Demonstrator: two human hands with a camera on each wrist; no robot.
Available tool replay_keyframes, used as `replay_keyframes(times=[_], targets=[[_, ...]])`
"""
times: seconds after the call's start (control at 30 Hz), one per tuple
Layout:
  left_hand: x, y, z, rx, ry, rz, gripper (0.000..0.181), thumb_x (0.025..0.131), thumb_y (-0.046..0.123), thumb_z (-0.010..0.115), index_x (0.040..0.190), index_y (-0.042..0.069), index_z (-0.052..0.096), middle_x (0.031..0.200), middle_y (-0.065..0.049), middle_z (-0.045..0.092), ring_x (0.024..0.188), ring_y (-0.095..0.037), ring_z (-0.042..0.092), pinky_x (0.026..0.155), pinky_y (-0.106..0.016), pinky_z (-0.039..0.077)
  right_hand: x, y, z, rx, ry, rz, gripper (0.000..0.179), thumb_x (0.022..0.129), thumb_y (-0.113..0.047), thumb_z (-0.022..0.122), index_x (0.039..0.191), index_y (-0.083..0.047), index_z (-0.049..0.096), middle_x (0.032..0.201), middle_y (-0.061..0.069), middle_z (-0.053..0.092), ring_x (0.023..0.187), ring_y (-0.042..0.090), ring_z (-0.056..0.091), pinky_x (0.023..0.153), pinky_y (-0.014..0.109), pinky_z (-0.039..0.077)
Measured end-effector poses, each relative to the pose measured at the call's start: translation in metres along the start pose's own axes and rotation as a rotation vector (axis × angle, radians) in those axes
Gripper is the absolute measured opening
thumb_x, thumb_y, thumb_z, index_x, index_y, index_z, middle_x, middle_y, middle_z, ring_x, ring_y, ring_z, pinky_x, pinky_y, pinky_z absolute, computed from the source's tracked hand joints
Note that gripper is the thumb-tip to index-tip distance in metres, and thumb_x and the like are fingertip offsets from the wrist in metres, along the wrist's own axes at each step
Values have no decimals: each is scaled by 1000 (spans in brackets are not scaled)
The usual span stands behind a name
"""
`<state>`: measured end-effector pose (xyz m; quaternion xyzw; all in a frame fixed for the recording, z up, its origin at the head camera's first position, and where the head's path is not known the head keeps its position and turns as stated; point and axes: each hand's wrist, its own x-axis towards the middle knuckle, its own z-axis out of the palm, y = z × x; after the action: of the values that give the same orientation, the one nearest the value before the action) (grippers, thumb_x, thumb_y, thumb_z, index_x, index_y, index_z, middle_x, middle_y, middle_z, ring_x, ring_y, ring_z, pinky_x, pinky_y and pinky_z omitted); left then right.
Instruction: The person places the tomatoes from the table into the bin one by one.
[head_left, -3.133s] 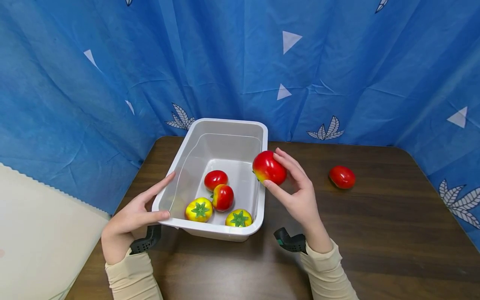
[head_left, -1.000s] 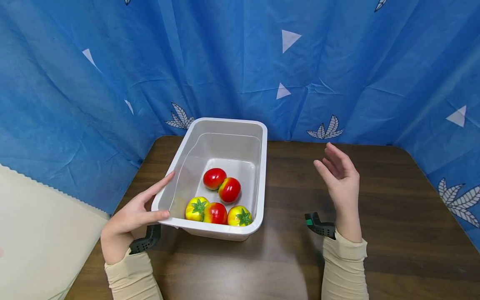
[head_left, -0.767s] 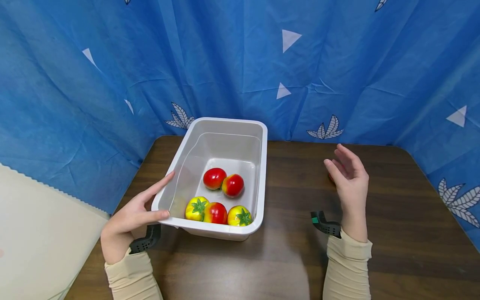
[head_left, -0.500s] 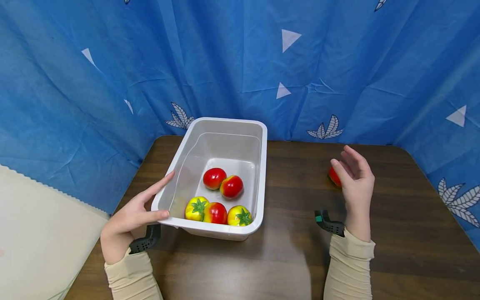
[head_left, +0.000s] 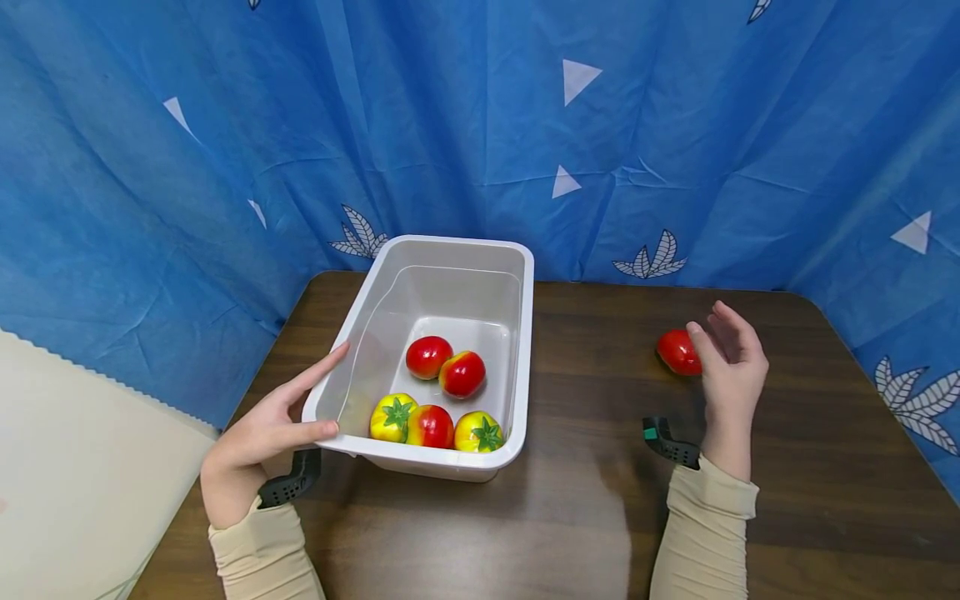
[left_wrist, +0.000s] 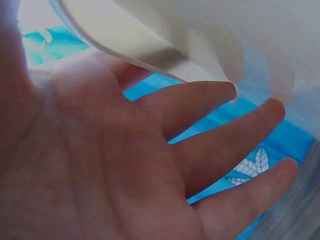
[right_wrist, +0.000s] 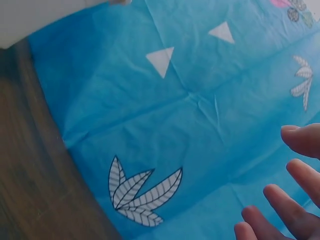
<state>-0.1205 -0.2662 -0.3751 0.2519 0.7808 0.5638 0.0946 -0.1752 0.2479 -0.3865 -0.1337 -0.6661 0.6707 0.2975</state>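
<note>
A pale grey plastic bin holds several glossy toy tomatoes, red with yellow tops and green star-shaped leaves. At its near left corner my left hand holds the bin, thumb over the rim; in the left wrist view the other fingers spread nearly straight along the outer wall. One more red toy tomato lies on the table to the right of the bin. Just right of it, partly overlapping it in the head view, my right hand is in the air with fingers loosely curved and nothing between them.
The dark wooden table is backed by a blue curtain with white triangles and leaf prints. A cream scallop-edged sheet hangs at the left. Black wrist devices sit under both wrists.
My right hand released a toy tomato into the bin, then moved right past the loose one on the table, uncovering it. The tomatoes in the bin shifted. My left hand stayed at the corner.
</note>
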Motion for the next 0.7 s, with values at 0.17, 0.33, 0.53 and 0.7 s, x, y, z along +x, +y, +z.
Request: replay_keyframes(times=[0.17, 0.33, 0.53, 0.7], targets=[[0, 0, 0, -10, 2, -4, 83, 82, -9, 61, 151, 14, 20, 139, -21, 27, 106, -23, 47, 72, -35, 53, 3, 9, -3, -46, 33, 0, 44, 82, -17, 73, 124, -15, 62, 130, 3, 54, 121, 20, 47, 104, 32, 33], [0, 0, 0, -4, 1, -1, 83, 82, -8, 61, 151, 14, 20, 139, -21, 28, 106, -21, 47, 71, -35, 53, 7, 20, -7, -89, 56, 47, 45, 84, -18, 71, 127, -18, 60, 134, 1, 51, 126, 22, 42, 106, 33, 30], [0, 0, 0, -7, 1, -4, 84, 82, -8, 62, 151, 14, 20, 139, -20, 28, 106, -21, 47, 71, -36, 53, 13, 34, -9, -141, 72, 107, 45, 86, -19, 69, 129, -21, 58, 138, -2, 47, 129, 21, 37, 107, 33, 28], [0, 0, 0, -6, 1, -4, 83, 82, -9, 61, 151, 14, 20, 140, -20, 27, 106, -22, 47, 71, -36, 53, 16, 43, -9, -236, 60, 132, 47, 87, -21, 67, 132, -24, 55, 142, -5, 42, 131, 19, 34, 106, 34, 29]])
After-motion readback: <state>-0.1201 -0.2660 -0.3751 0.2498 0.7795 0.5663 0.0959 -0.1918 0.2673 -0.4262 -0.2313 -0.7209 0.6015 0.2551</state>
